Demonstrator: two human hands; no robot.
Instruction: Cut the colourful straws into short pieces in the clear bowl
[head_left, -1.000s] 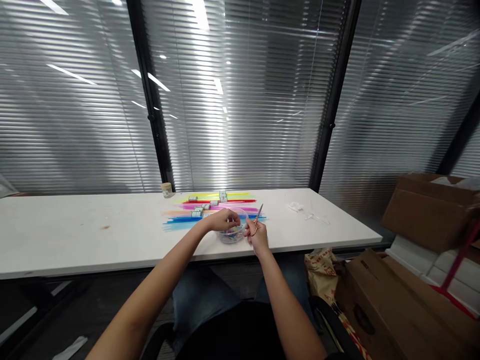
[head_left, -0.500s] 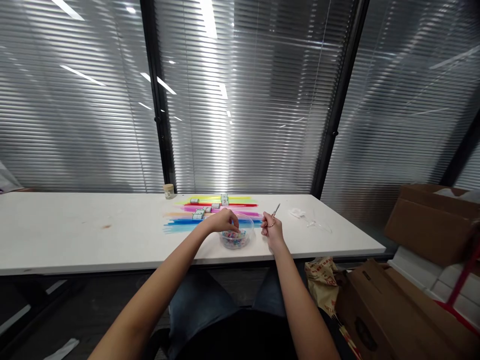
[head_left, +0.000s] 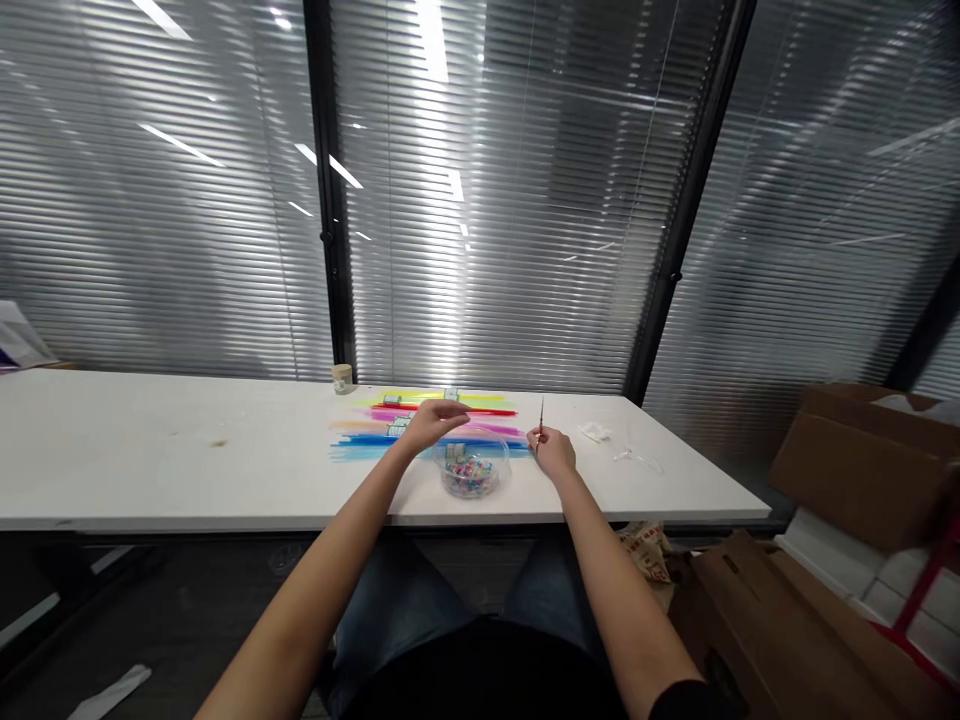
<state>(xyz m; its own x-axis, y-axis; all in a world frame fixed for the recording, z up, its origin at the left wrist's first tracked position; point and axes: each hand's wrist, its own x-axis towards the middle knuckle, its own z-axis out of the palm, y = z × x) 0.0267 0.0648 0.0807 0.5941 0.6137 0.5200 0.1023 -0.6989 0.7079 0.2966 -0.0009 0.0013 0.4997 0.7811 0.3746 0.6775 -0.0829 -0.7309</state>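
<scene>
My left hand hovers over the back left rim of a clear round plastic bowl. Its fingers stretch to the right, the thumb a little apart, with nothing visible between them. Small multicoloured beads cover the bottom of the bowl. To the right of the bowl, my right hand is closed around a pair of scissors, blades pointing up and away from me. Behind the bowl lie bundles of coloured pipe cleaners, in blue, pink, red and yellow, with paper bands around them; my left hand hides part of them.
A small jar stands at the back edge of the white table. Crumpled white material and a clear strand lie to the right. Cardboard boxes and a paper bag sit beside the table.
My left hand has risen out of the bowl, its fingers straightening away from the beads. In my right hand the scissors have turned more upright. The view has shifted slightly.
</scene>
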